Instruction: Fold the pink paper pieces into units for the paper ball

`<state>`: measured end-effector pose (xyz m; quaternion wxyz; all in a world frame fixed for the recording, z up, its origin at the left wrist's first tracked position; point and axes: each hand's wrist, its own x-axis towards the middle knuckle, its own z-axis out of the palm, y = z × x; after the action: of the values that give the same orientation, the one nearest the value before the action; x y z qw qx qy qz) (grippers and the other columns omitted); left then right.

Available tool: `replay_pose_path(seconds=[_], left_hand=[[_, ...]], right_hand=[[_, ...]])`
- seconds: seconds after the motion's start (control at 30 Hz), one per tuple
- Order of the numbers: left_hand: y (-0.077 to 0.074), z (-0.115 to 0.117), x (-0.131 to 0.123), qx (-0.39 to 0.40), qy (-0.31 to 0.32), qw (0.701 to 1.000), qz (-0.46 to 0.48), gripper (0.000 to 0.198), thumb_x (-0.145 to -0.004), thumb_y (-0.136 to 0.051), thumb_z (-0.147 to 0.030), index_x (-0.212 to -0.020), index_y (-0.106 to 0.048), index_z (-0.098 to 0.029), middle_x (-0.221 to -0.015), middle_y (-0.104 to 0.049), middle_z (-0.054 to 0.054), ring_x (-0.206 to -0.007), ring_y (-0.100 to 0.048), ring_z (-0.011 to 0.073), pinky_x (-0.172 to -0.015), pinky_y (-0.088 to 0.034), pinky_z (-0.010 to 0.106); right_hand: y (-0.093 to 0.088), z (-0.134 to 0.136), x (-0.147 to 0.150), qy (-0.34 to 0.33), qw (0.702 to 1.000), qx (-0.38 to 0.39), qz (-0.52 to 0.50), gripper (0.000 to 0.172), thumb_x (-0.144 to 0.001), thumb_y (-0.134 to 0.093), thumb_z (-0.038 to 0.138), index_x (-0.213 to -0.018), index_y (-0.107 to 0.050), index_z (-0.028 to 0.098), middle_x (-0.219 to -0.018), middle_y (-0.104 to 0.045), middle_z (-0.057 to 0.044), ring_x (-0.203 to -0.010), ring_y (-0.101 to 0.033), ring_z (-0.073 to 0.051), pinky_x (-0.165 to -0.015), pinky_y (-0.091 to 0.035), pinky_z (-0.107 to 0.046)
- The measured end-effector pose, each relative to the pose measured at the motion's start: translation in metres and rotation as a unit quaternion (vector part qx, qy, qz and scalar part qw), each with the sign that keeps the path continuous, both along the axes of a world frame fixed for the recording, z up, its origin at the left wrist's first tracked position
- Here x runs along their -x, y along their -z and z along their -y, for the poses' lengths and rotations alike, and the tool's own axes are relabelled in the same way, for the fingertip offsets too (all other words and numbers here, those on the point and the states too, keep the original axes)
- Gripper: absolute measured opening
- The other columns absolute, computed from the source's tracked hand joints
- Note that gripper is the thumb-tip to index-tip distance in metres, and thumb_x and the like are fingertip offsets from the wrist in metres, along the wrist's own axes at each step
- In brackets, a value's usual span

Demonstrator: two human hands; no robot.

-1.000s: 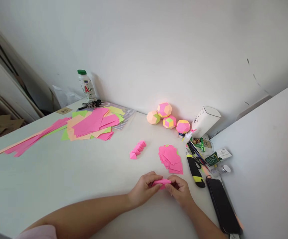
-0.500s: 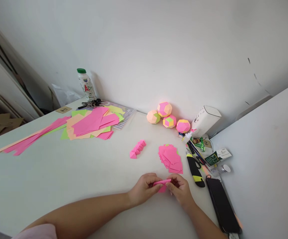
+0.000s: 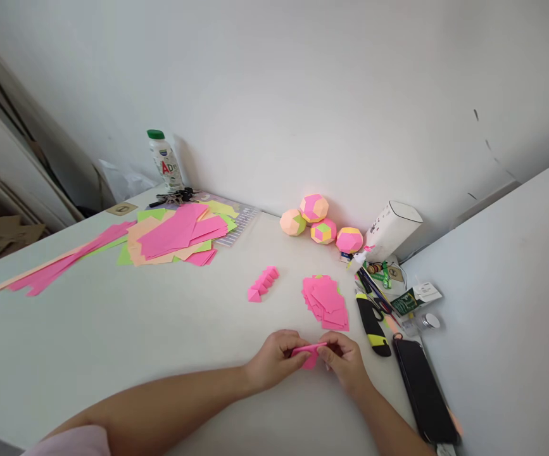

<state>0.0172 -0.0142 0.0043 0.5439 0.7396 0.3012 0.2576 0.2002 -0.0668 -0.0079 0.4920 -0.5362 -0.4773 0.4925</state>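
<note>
Between my two hands is a small pink piece of paper (image 3: 310, 360), partly folded, its upper edge turned over. My left hand (image 3: 275, 361) pinches its left end between thumb and fingers. At the right end, my right hand (image 3: 345, 360) grips the fold the same way. Just beyond my hands lies a loose pile of pink paper pieces (image 3: 325, 301). To the left of that pile stands a short row of folded pink paper units (image 3: 263, 284). The fingertips hide parts of the paper's ends.
Faceted paper balls (image 3: 323, 232) rest against the wall. On the right are a black-and-yellow cutter (image 3: 373, 324), a black phone (image 3: 425, 389), scissors and a white box (image 3: 392, 231). Coloured sheets (image 3: 174, 234), paper strips (image 3: 75, 258), keys and a green-capped bottle (image 3: 164, 161) occupy the left.
Almost nothing differs. Both hands keep their pinch on the pink paper in the same spot, with only a very slight shift of the fingers.
</note>
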Motion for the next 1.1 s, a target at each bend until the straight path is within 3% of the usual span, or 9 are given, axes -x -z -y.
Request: replay_pose_path(seconds=[0.4, 0.57, 0.93, 1.1], left_hand=[[-0.001, 0.001, 0.0, 0.004, -0.004, 1.0, 0.003, 0.027, -0.083, -0.05, -0.029, -0.07, -0.07, -0.017, -0.058, -0.048, 0.0, -0.059, -0.043, 0.0108, -0.056, -0.038, 0.021], [0.002, 0.001, -0.001, 0.048, -0.016, 0.998, 0.021, 0.024, -0.082, -0.052, -0.033, -0.076, -0.069, -0.016, -0.067, -0.056, 0.002, -0.064, -0.048, 0.0118, -0.059, -0.04, 0.021], [0.0, 0.001, 0.0, 0.124, -0.043, 0.99, 0.057, 0.026, -0.079, -0.055, -0.038, -0.073, -0.064, -0.015, -0.07, -0.059, 0.002, -0.064, -0.051, 0.0124, -0.059, -0.042, 0.023], [0.0, 0.001, -0.001, 0.142, -0.064, 0.986, 0.066, 0.025, -0.079, -0.056, -0.037, -0.069, -0.062, -0.015, -0.067, -0.059, 0.002, -0.061, -0.051, 0.0118, -0.058, -0.042, 0.024]], right_hand=[[0.001, 0.001, -0.002, 0.005, 1.0, -0.009, 0.011, 0.021, -0.072, -0.07, 0.035, -0.067, -0.062, 0.017, -0.055, -0.051, 0.004, -0.042, -0.042, -0.008, -0.04, -0.034, -0.021], [0.0, 0.001, -0.002, 0.005, 1.0, -0.015, 0.005, 0.021, -0.073, -0.069, 0.037, -0.067, -0.063, 0.017, -0.057, -0.052, 0.003, -0.042, -0.041, -0.008, -0.041, -0.032, -0.021], [-0.009, 0.004, 0.004, 0.021, 1.0, -0.009, 0.012, 0.031, -0.082, -0.055, 0.044, -0.069, -0.06, 0.016, -0.051, -0.048, 0.002, -0.044, -0.042, -0.011, -0.044, -0.035, -0.024], [-0.012, 0.006, 0.007, 0.0, 0.999, -0.034, 0.017, 0.024, -0.084, -0.055, 0.04, -0.075, -0.059, 0.018, -0.056, -0.05, 0.002, -0.048, -0.045, -0.011, -0.046, -0.038, -0.023]])
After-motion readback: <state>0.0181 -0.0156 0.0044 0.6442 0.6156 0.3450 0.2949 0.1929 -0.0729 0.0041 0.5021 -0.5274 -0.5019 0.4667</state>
